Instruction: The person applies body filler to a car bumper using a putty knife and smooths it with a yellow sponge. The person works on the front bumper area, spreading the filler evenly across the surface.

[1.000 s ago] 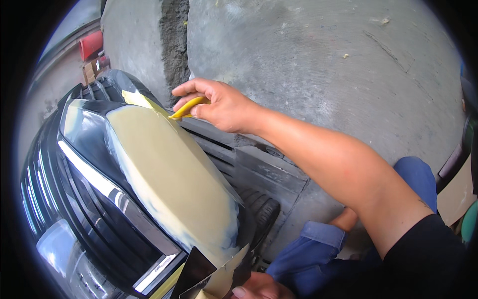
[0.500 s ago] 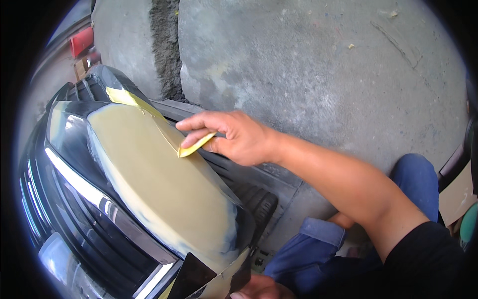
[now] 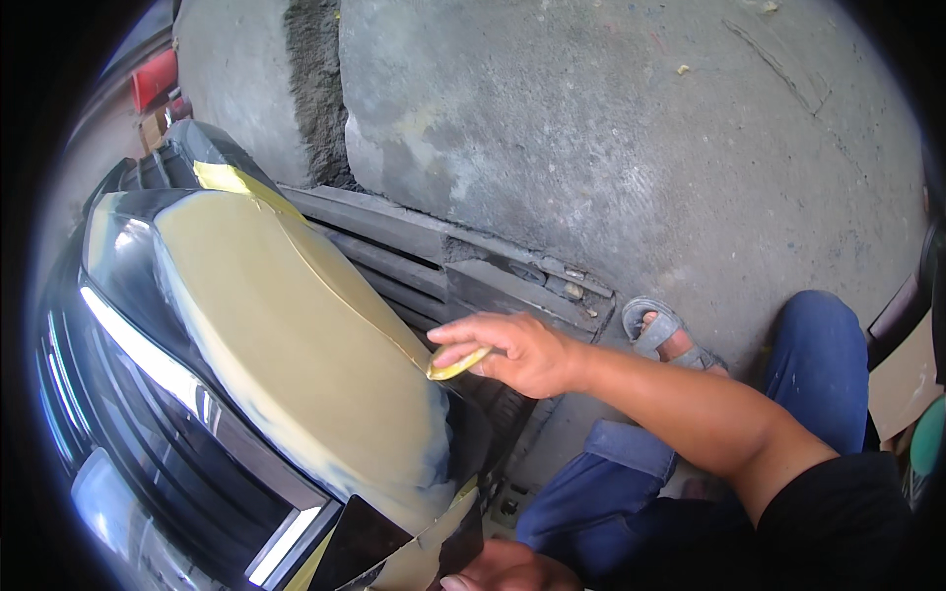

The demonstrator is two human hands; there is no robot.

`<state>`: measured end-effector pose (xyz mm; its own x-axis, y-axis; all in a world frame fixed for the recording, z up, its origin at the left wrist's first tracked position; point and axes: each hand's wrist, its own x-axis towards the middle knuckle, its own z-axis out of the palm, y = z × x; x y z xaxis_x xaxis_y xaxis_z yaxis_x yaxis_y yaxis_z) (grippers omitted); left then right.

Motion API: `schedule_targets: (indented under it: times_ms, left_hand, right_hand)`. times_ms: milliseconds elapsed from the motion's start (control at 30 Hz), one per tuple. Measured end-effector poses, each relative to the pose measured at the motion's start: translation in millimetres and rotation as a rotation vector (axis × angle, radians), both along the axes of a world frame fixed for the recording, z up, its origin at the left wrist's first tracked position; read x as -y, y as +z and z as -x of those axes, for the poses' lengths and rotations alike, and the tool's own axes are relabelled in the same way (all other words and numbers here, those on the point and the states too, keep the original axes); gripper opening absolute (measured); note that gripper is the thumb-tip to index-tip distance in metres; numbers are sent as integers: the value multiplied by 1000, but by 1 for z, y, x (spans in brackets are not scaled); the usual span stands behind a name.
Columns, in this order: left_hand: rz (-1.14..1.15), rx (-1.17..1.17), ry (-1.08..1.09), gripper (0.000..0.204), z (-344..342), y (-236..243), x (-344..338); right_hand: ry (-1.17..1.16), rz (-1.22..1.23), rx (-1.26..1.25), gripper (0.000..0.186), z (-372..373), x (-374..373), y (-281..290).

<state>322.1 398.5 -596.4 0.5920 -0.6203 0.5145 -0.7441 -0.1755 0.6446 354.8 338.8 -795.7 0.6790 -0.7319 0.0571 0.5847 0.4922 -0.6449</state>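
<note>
A dark car bumper (image 3: 118, 231) fills the left side, its corner coated with a broad, smooth layer of beige putty (image 3: 296, 325). My right hand (image 3: 527, 355) pinches a small yellow putty spreader (image 3: 459, 365) between thumb and fingers. The spreader's tip meets the coat's right edge, where a thin raised ridge of putty runs along the panel. At the bottom, my left hand (image 3: 512, 569) grips a dark mixing board (image 3: 357, 548) smeared with beige putty; most of its fingers are hidden. Yellow masking tape (image 3: 222, 178) sticks out at the coat's far end.
Under the bumper's right side lies a slatted drain grate (image 3: 384, 222), set in grey concrete floor (image 3: 552, 128) with a rough groove. My bent knee (image 3: 818, 345) and sandalled foot (image 3: 660, 333) are at right. A red object (image 3: 155, 79) stands far left.
My right hand has drawn the spreader toward me and to the right along the coat's edge, leaving a ridge. The left hand still holds the board. The view has shifted slightly.
</note>
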Motion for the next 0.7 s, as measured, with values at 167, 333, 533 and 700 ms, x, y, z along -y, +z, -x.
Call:
schedule_targets:
  times_ms: [167, 333, 533, 700]
  left_hand:
    - [0, -2, 4, 57, 1, 2, -1]
    - [5, -8, 18, 57, 4, 1, 0]
    - [20, -8, 40, 58, 1, 3, 2]
    - [53, -69, -264, 52, -23, 12, -29]
  right_hand:
    - [90, -39, -18, 50, 3, 39, -14]
    - [-172, -202, 39, 41, -37, 117, -4]
    - [-186, -228, 67, 38, -51, 108, 13]
    - [-57, -240, -5, 38, -49, 84, -7]
